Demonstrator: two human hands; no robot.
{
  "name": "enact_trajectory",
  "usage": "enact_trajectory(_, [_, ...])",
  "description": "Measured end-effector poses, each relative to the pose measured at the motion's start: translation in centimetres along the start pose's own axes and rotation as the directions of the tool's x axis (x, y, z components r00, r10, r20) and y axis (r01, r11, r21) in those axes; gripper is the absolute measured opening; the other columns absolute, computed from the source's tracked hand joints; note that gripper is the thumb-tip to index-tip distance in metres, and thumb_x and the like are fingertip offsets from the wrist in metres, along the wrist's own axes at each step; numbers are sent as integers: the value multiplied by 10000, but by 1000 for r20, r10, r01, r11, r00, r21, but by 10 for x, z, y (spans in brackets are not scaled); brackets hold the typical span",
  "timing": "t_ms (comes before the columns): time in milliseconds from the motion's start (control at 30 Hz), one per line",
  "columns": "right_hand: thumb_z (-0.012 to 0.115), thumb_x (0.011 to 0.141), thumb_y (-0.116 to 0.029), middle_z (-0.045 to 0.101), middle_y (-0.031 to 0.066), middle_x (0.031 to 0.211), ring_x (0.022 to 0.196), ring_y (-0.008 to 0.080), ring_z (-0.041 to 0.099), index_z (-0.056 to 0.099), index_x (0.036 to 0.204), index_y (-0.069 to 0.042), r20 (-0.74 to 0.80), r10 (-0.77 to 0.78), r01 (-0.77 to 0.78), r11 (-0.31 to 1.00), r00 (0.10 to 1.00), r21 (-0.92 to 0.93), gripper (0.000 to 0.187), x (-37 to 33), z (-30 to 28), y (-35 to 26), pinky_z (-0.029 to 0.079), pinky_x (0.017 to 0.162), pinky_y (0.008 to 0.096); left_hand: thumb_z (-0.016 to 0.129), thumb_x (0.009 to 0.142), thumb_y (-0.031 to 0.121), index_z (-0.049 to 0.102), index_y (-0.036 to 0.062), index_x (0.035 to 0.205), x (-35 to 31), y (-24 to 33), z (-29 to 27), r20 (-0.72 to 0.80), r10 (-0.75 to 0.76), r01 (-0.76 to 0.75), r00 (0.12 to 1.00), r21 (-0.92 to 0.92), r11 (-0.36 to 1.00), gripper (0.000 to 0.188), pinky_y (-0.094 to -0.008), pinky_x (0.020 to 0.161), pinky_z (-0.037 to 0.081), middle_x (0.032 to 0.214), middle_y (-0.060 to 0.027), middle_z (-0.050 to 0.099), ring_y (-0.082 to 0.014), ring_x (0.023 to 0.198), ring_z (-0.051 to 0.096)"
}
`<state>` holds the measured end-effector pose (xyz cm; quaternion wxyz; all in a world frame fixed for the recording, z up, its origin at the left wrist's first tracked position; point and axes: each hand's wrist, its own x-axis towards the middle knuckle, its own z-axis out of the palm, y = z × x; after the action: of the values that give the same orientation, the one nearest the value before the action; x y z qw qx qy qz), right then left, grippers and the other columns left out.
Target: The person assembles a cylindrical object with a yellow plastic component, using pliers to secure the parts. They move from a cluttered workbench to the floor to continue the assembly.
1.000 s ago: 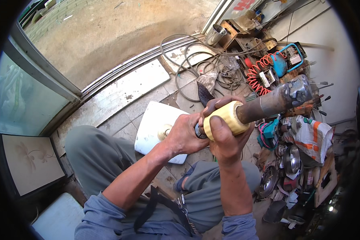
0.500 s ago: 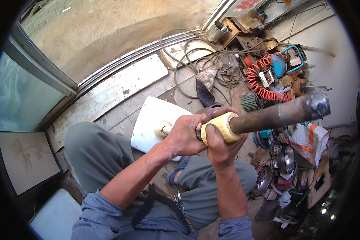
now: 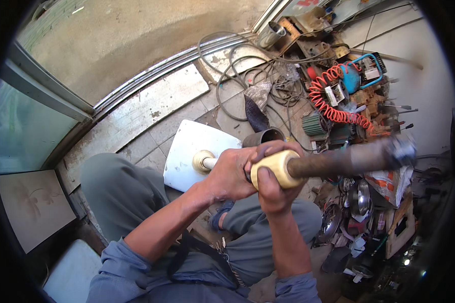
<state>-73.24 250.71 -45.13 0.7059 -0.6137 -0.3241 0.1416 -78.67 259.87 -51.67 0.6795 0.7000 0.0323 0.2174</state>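
Observation:
A stand with a square white base plate leans across in front of me. A ribbed cream collar rings its pole at the plate. My left hand wraps round the pole, its fingers closed. Just beyond it, my right hand grips a smooth cream collar, thumb pressed on its near side. Out of that collar a dark, rusty metal tube sticks out to the right, its far end smeared by motion. Most of the pole between the plate and the smooth collar is hidden by my left hand.
Behind my hands stands a dark, open-topped cylinder. Black hoses coil on the tiles. At right lie a coiled orange hose, a blue-framed machine, a white-and-orange sack and piled metal parts. A glass door is at left.
The free end of the tube has swung slightly downward in view and blurred. Both hands keep their grip, shifted a little left and down with the smooth collar.

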Motion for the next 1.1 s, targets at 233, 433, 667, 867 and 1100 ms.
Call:
enact_trajectory(233, [770,850,-100,694,54,887,794,124,653,677,1017,21,-30,-23,21,998,999,-64,227,14,-4,-28,532,728,286,847,812,194,620,48,1331,4,23,-14,100,-194,194,976,15,981,585,-335,954,537,1119,-100,725,-152,1063,665])
enact_trajectory(433, [837,890,-228,668,13,866,767,84,617,674,1015,-7,22,-44,47,989,999,-138,302,24,-3,-62,504,676,250,862,790,112,597,11,1359,-8,45,-36,119,-201,189,972,104,976,636,-348,1026,519,1202,-104,669,-196,1137,642])
enact_trajectory(667, [847,885,-283,668,26,849,761,104,627,659,992,-20,94,-39,66,951,995,-301,341,18,-14,-49,516,690,278,828,824,229,629,48,1366,-14,37,-52,144,-139,115,980,162,980,605,-391,953,541,1219,-160,727,-276,1119,693])
enact_trajectory(867, [863,853,-279,690,64,846,757,129,665,657,985,-15,98,9,29,925,995,-379,360,15,-17,-37,535,666,301,857,857,201,625,14,1364,-16,31,-42,69,-174,166,982,109,980,588,-382,986,546,1181,-90,699,-178,1112,640])
enact_trajectory(1100, [858,863,-239,697,63,885,815,121,664,661,1065,-4,124,-95,124,960,988,-251,367,11,-22,-26,538,725,292,825,901,243,691,39,1246,-16,36,-33,37,-150,145,988,119,982,423,-382,983,536,1096,-42,710,-141,1016,647])
